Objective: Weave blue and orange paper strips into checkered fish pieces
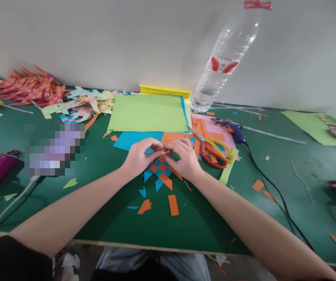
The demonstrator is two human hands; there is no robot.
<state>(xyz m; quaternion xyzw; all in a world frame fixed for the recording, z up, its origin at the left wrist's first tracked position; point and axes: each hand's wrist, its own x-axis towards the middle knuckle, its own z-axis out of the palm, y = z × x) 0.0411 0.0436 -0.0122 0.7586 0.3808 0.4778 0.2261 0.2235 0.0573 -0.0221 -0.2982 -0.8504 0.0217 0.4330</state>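
Observation:
My left hand (pixel 138 158) and my right hand (pixel 187 158) meet at the fingertips near the middle of the table. Thumbs and fingers of both are pinched on a small orange paper strip (pixel 166 151), mostly covered by the fingers. Just below them lies a woven orange and blue paper piece (pixel 160 169) with pointed strip ends; its upper part is hidden by my hands. Scissors (pixel 214 150) with red and yellow handles lie to the right of my right hand. Orange paper strips (pixel 198 134) lie behind it on a pink sheet.
Stacked green sheets (pixel 147 113) lie behind my hands, with a clear bottle (pixel 214 78) standing beside them. A glue gun (pixel 235 130) trails a black cord at right. A phone (pixel 57 152) and woven paper fish (pixel 33 88) are at left. Paper scraps (pixel 174 205) lie in front.

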